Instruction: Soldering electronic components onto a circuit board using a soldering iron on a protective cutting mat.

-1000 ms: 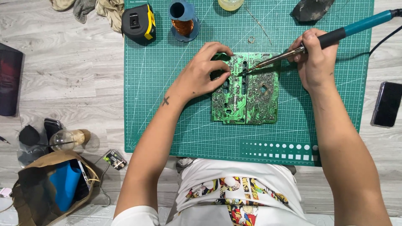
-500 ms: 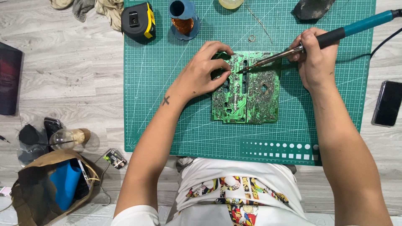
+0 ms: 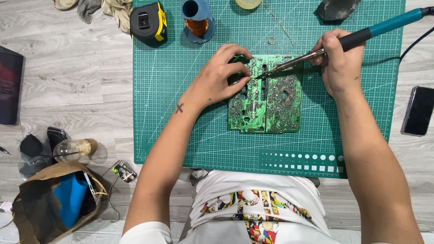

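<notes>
Your green printed circuit board [image 3: 266, 97] lies flat near the middle of the green gridded cutting mat [image 3: 181, 90] — solder side up. Your left hand [image 3: 219, 79] rests on the board's upper left corner, fingers curled and pressing down on it. Your right hand [image 3: 339, 63], just off the board's upper right corner, is closed around the teal-and-black soldering iron [image 3: 343, 41], whose tip touches the board near your left fingertips. Beyond the board stand a copper wire spool [image 3: 197, 20] and a black-and-yellow tape measure [image 3: 148, 22].
</notes>
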